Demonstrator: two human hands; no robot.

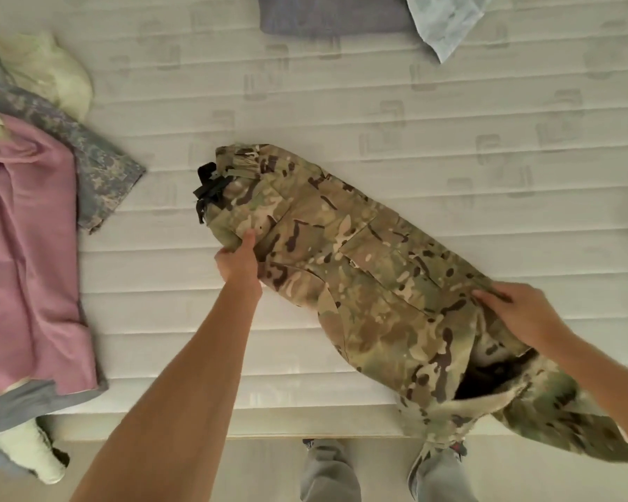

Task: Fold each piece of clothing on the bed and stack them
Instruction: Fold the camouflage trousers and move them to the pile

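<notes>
Camouflage trousers [363, 269] lie slantwise across the middle of the white mattress [305, 103], waistband with a black strap at the upper left, legs hanging over the near edge at lower right. My left hand [238, 260] pinches the cloth near the waist, thumb on top. My right hand [519, 315] grips a fold of the trouser leg near the mattress edge. A folded grey garment [327, 16] lies at the far edge.
A heap of unfolded clothes sits at the left: a pink garment [29, 255], a grey digital-camouflage piece [98, 164] and a pale cream one [51, 70]. A light blue garment [446, 23] lies at the top right. My legs stand at the bed's near edge.
</notes>
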